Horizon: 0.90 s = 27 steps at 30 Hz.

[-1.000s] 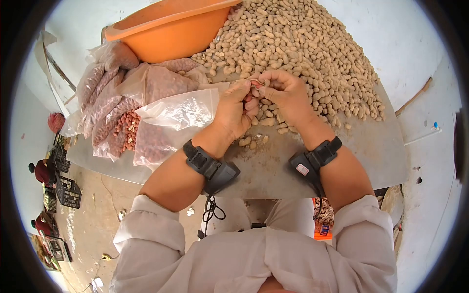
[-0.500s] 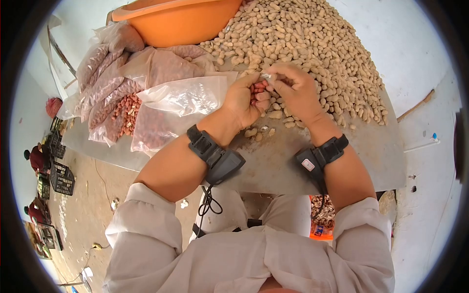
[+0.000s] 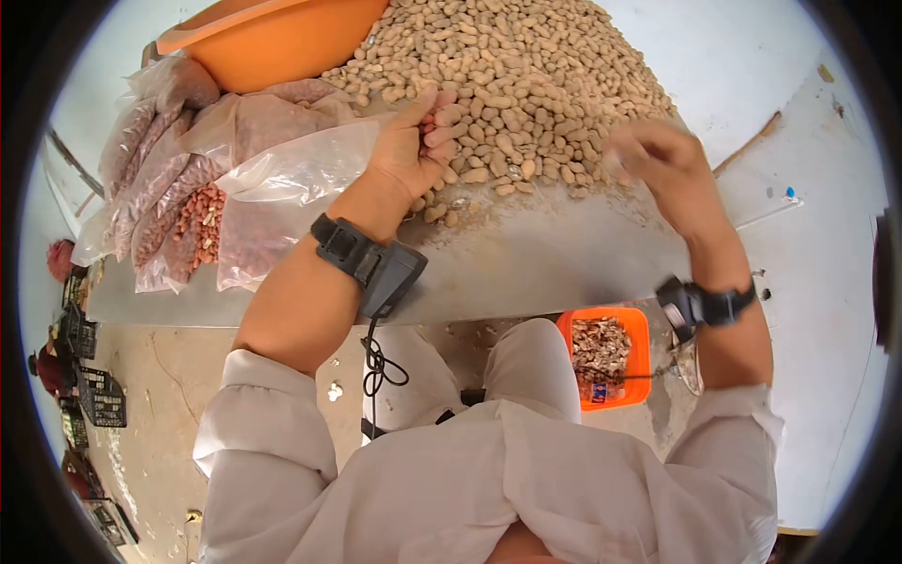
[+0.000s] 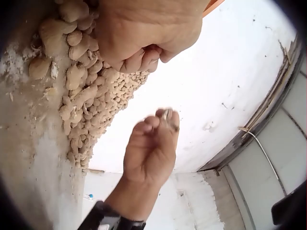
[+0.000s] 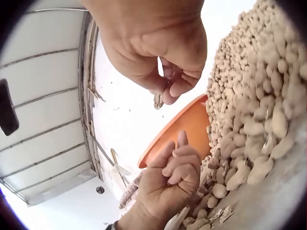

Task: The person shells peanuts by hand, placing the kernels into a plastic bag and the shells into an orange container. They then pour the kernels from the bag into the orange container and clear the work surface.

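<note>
The left hand (image 3: pixel 409 150) is curled round red peanut kernels (image 3: pixel 428 122), partly hidden by its fingers, above the near edge of the unshelled peanut pile (image 3: pixel 526 85). Blurred in the head view, the right hand (image 3: pixel 662 169) is apart from it, over the pile's right edge. In the right wrist view the right hand (image 5: pixel 158 48) pinches a piece of peanut shell (image 5: pixel 158 100) between thumb and fingers. The left wrist view also shows this shell piece (image 4: pixel 167 117) at the fingertips. Clear bags of red kernels (image 3: pixel 282 179) lie left of the left hand.
An orange basin (image 3: pixel 282 47) stands at the back left of the grey table (image 3: pixel 526 254). Below the table's front edge is an orange container (image 3: pixel 640 357) with shells in it. Black crates (image 3: pixel 101 397) stand on the floor at far left.
The hands have parted: the right hand has moved right with a shell piece, while the left still holds the kernels. The head view has shifted, bringing the orange container fully into sight.
</note>
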Each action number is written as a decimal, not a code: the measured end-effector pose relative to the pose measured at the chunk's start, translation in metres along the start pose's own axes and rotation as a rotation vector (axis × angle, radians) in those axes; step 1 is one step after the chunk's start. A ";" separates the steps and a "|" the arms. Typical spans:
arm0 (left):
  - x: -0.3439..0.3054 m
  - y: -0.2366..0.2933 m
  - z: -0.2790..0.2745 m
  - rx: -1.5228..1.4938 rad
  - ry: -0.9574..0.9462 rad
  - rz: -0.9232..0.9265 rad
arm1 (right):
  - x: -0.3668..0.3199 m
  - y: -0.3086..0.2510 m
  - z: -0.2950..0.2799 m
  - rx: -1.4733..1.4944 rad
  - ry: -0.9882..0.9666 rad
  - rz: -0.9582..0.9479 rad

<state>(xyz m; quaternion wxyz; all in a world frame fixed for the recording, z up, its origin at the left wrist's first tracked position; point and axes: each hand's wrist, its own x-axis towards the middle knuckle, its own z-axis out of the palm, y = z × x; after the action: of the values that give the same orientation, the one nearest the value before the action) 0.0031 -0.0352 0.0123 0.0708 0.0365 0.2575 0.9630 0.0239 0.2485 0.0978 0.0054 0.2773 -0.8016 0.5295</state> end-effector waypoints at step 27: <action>-0.001 0.007 0.000 0.002 0.042 0.032 | 0.089 0.004 0.001 -0.578 -0.200 0.056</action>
<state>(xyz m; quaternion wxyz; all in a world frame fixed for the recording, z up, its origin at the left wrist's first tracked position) 0.0033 -0.0415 0.0161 0.0498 0.0203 0.2594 0.9643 -0.0527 0.2096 0.1202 -0.0095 0.2928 -0.9230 0.2495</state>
